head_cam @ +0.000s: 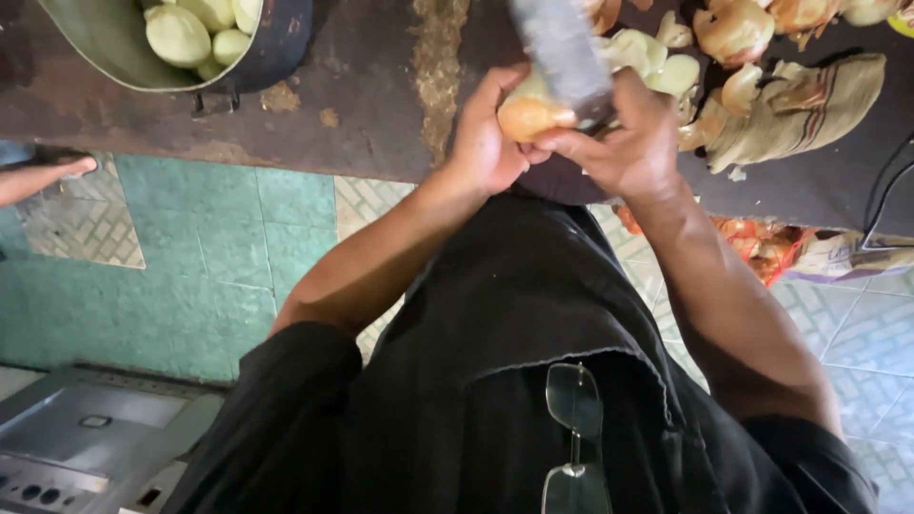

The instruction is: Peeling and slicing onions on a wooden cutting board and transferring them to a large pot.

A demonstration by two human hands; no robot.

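Black fabric, bottom of frame: the person's shirt, with folded eyeglasses hung at the collar, lower lenses cut off by the bottom edge.

Grey metal appliance, lower left corner: only one corner in view, kind unclear.

Green and patterned tile floor, left and lower right; a foot at the left edge, cut off by the frame.

Left hand, upper centre: closed around an onion, fingers curled behind it; the onion's far side is hidden.

Right hand, just right of it: closed on the handle of a knife. The handle is buried in the fist; the broad blade is blurred, rising to the top edge, its flat lying against the onion.

Dark worn surface, across the top: the onion is held above its near edge.

Striped cloth, upper right, bunched, with onion skins and pale peeled pieces beside it, partly cut off at the top.

Metal bowl, upper left: holds peeled onions; rim and contents run out of frame.

Orange mesh bag, right, below the surface edge, contents indistinct.
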